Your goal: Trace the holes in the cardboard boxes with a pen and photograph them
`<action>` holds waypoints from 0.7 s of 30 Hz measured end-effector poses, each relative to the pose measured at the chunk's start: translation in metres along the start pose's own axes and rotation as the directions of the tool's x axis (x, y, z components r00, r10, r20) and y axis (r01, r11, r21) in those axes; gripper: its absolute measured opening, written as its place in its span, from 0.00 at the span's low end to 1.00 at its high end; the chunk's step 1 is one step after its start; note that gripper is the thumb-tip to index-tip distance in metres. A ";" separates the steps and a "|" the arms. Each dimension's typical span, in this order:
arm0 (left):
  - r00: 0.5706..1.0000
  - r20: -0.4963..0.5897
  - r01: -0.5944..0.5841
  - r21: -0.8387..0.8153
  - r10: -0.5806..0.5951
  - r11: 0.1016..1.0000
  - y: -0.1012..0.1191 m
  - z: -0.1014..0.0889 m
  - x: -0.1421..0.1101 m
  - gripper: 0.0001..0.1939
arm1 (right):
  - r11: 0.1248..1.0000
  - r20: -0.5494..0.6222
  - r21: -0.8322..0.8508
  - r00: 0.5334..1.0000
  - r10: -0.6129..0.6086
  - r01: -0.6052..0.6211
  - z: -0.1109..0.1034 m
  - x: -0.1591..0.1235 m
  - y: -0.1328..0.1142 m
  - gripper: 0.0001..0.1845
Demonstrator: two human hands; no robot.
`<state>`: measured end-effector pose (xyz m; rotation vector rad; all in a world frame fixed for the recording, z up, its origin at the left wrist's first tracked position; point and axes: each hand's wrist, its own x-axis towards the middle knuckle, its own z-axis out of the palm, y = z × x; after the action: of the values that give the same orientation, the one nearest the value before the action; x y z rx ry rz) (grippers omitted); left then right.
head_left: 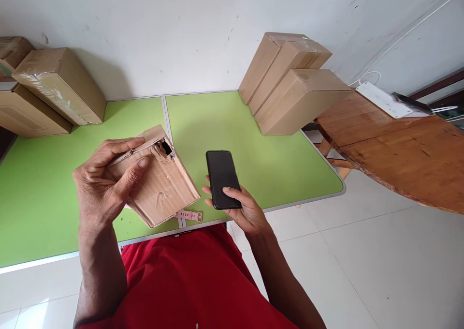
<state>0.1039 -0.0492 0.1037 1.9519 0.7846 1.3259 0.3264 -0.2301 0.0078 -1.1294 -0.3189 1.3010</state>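
Note:
My left hand (108,174) grips a small flat cardboard box (159,188) by its left side, thumb on the front face. The box is tilted, and a torn hole shows near its top corner. In my right hand (246,208) lies a black smartphone (222,176), its dark screen facing up and my thumb resting on the lower part of it. A pink strap with a buckle (194,216) lies on the green table (203,126), partly hidden under the box in my left hand.
Several cardboard boxes stand at the back left (65,84) and back right (290,87) of the green table, near the white wall. A brown wooden table (398,150) at the right bears a white power strip (380,99) and a dark object (411,102).

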 end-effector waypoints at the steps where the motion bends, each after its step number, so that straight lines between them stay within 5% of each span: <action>1: 1.000 0.004 -0.003 0.000 0.003 1.000 0.000 0.000 0.000 0.14 | 0.997 0.009 0.073 1.000 -0.027 0.027 0.001 -0.005 -0.004 0.28; 8: 0.999 0.035 0.019 0.024 -0.020 1.000 0.001 0.000 0.000 0.13 | 0.964 0.123 0.185 0.968 -0.217 0.193 0.029 -0.023 -0.036 0.35; 21: 0.999 0.035 -0.008 0.066 0.005 0.998 0.004 0.003 0.006 0.13 | 0.892 0.381 0.443 0.920 -0.096 -0.091 0.070 -0.043 -0.045 0.33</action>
<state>0.1090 -0.0478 0.1095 2.0255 0.8157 1.2814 0.2874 -0.2277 0.0933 -0.4635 -0.2891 1.5026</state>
